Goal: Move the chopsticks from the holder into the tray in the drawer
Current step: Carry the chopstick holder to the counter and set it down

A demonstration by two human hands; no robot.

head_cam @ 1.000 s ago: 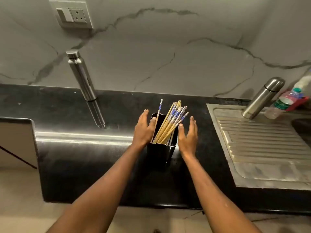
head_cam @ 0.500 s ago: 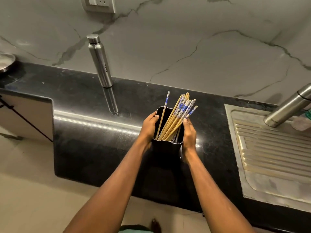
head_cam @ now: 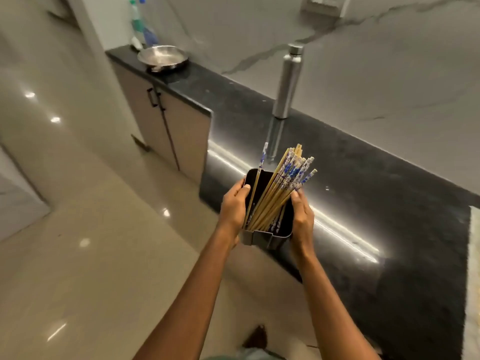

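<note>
Below the steel bottle [head_cam: 287, 81] that stands at the back of the black counter [head_cam: 363, 203], a person holds the dark chopstick holder [head_cam: 267, 236] between both hands at the counter's front edge. The left hand [head_cam: 233, 206] is clamped on the holder's left wall, thumb hooked over the rim. The right hand [head_cam: 301, 219] is wrapped round its right wall, fingertips up against the fanned bundle. All the chopsticks [head_cam: 283, 183] are in the holder, their blue-patterned tops leaning toward the right hand. One lone stick [head_cam: 261, 165] stands apart on the side nearer the left hand.

A second ago the holder stood on the counter with both hands flat and apart on either side of it. Half a second ago they had closed on it. Now it appears lifted off the stone and drawn toward the person, though its base is hidden. The view has swung away from the sink toward the cabinet [head_cam: 176, 120] and the steel pan [head_cam: 162, 58] left of the bottle.

That suggests the whole holder is being carried to the drawer rather than emptied where it stood. Neither drawer nor tray is in view, so the transfer itself has not begun. The leaning bundle could slide out if the holder tips further on the way.
</note>
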